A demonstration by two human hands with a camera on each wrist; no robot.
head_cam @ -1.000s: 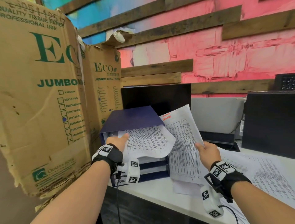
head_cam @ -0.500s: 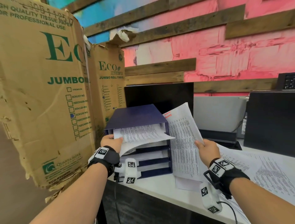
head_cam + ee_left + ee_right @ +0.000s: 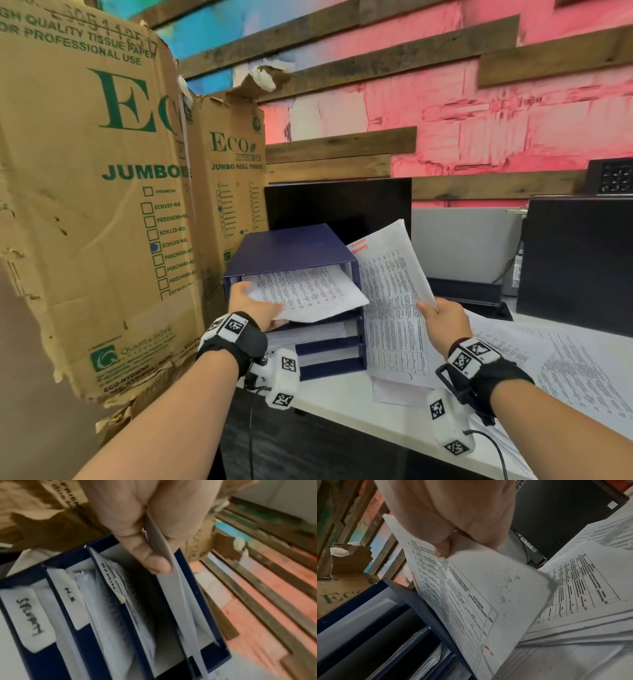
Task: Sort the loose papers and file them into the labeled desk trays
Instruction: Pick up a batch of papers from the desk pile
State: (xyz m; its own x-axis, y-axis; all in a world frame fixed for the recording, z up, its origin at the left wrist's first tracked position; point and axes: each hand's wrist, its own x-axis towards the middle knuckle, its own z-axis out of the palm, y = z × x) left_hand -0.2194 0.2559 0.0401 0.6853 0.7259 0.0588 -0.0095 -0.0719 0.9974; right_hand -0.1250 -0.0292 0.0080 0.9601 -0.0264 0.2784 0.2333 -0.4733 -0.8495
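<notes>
Printed sheet [image 3: 301,291] half inside blue tray stack's [image 3: 291,246] top compartment, papers below.

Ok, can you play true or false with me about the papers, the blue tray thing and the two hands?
1. The left hand holds a printed white sheet partly inside the top slot of the dark blue stacked desk tray. True.
2. The right hand is empty. False: it grips an upright printed page with red lettering.
3. The tray's lower slots are all bare. False: papers lie in the slot below the top one.
4. More printed papers lie spread on the white desk to the right. True.
5. Tall brown cardboard boxes with green lettering stand left of the tray. True.
</notes>
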